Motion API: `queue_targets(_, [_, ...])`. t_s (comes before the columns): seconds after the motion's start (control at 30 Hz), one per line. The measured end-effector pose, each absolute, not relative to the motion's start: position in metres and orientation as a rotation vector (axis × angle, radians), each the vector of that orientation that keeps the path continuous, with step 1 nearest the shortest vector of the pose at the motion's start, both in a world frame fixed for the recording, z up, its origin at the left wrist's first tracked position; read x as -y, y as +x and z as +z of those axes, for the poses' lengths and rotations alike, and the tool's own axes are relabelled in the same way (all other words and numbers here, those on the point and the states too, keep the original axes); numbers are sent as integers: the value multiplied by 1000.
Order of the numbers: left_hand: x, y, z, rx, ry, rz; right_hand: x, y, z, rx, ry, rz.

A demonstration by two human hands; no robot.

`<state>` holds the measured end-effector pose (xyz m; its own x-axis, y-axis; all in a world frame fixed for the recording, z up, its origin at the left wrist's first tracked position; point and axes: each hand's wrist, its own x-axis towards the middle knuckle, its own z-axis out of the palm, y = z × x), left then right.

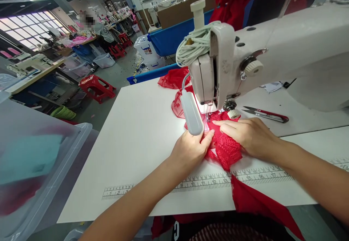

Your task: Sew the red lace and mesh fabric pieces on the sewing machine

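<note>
Red lace fabric (pixel 227 150) lies bunched under the needle and presser foot (pixel 208 117) of a white sewing machine (pixel 286 41). My left hand (pixel 191 146) is closed on the fabric's left edge, its thumb pressing beside the foot; a grey clip lamp (pixel 192 113) covers some of its fingers. From the right, my right hand (pixel 252 135) grips the lace, index finger stretched toward the needle and thumb hidden. Sheer red cloth (pixel 177 103) spreads behind the lamp. Thread snips (pixel 265 114) with red handles rest on the table behind my right hand.
A printed ruler (pixel 199 183) runs along the white table's (pixel 136 135) front. Red cloth (pixel 259 201) hangs over that edge toward my lap. At left stands a translucent plastic bin (pixel 79 139). Beyond are a red stool (pixel 96 87), blue cloth troughs and other people at machines.
</note>
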<state>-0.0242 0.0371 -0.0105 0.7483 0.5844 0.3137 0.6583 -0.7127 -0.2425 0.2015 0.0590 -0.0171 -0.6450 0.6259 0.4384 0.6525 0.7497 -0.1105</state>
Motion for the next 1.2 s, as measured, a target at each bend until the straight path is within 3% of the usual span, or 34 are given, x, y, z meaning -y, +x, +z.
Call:
queue_targets(0.73, [-40, -27, -12, 997, -2557, -254, -64, 201, -5, 2580, -1088, 3])
queue_targets(1.2, [-30, -22, 5, 853, -2493, -345, -63, 202, -9, 2445, -869, -8])
